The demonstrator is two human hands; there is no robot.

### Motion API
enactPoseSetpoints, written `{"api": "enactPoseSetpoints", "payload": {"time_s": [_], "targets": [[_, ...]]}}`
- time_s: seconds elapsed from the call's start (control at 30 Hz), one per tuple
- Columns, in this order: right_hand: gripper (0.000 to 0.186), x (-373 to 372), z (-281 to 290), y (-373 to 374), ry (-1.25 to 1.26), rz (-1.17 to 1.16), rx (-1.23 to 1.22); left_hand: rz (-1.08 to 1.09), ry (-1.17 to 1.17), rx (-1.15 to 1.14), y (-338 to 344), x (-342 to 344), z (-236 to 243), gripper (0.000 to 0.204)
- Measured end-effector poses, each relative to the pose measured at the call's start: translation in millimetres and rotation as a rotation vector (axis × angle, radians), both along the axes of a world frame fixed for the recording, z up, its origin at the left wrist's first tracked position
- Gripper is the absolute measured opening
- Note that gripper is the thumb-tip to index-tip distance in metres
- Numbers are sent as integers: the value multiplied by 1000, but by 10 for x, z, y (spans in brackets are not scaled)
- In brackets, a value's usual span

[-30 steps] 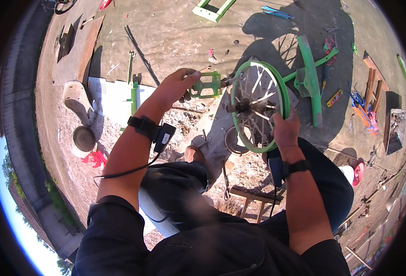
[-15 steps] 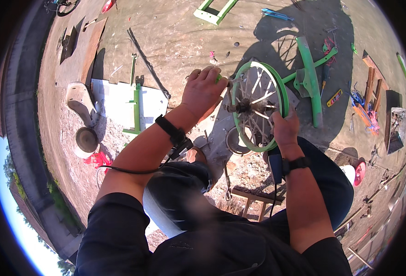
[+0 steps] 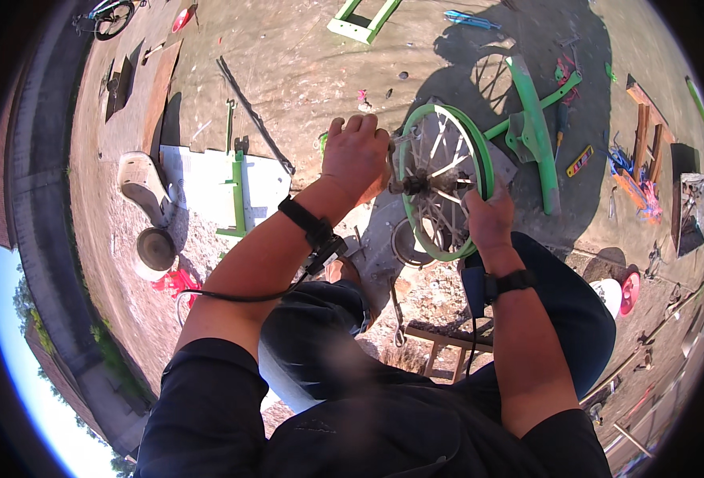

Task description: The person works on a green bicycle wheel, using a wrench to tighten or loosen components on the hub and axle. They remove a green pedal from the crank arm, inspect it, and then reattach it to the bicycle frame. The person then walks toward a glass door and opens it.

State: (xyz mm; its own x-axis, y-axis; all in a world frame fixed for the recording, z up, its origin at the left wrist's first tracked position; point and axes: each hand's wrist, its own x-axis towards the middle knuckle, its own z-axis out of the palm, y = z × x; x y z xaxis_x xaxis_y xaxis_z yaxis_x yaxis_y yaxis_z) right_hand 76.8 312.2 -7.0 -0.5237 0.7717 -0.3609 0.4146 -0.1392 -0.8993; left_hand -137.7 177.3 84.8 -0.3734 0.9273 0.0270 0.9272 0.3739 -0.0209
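Note:
My left hand has its fingers bent over a green pedal, which it mostly hides, just left of a small spoked wheel with a green rim. The pedal is attached to a metal piece by the hub. My right hand is closed on the right side of the wheel's rim. The wheel is tilted up over a round metal rim on the ground. Right of it lies a green tube frame part with a long arm.
A green frame lies ahead. To the left are a black rod, a green bar on white board, a pale seat and a pot. Wooden pieces, tools and a red-white round item lie right.
My left hand has moved right and turned palm down over the pedal, covering most of it. My right hand and the wheel have barely moved.

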Motion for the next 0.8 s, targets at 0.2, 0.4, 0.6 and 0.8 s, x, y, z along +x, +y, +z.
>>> {"api": "enactPoseSetpoints", "payload": {"time_s": [0.2,0.4,0.6,0.8], "targets": [[28,-34,89,-40,38,-26,32,53,3,-65,96,9,-52,20],[25,-71,223,-54,41,-34,-44,88,-54,-105,135,-31,-75,16],[29,-72,148,-79,50,-81,-33,39,-73,-277,198,-55,3,15],[33,-67,231,-59,41,-43,-14,-17,-193,-459,264,-154,106,22]]}}
